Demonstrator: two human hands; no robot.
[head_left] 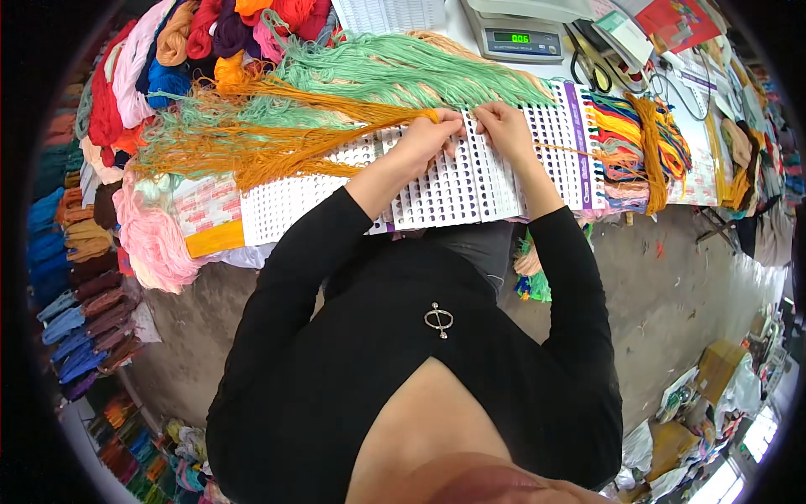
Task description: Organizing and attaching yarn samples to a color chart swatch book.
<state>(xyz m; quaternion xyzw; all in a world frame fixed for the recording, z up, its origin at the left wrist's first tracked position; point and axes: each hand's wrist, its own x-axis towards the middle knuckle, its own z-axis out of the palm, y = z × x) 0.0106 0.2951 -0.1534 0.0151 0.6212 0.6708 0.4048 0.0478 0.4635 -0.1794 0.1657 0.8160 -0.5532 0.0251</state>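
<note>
My left hand (426, 141) is closed round a bundle of golden-orange embroidery thread (327, 143), whose loose strands fan out to the left. Just right of it, my right hand (508, 134) has its fingers pinched together over the upper part of the white punched cards (457, 189). What lies between those fingertips is too small to make out. A thin golden strand (564, 149) runs right from beside my right wrist. Behind both hands, mint-green thread (395, 71) mixed with peach strands lies over the tops of the cards.
Multicoloured skeins (201, 38) are heaped at the far left, with pink thread (151, 231) nearer. A digital scale (522, 42) stands at the back beside black-handled scissors (598, 77). Right of the cards, colourful threads (625, 139) lie under a golden hank (651, 151).
</note>
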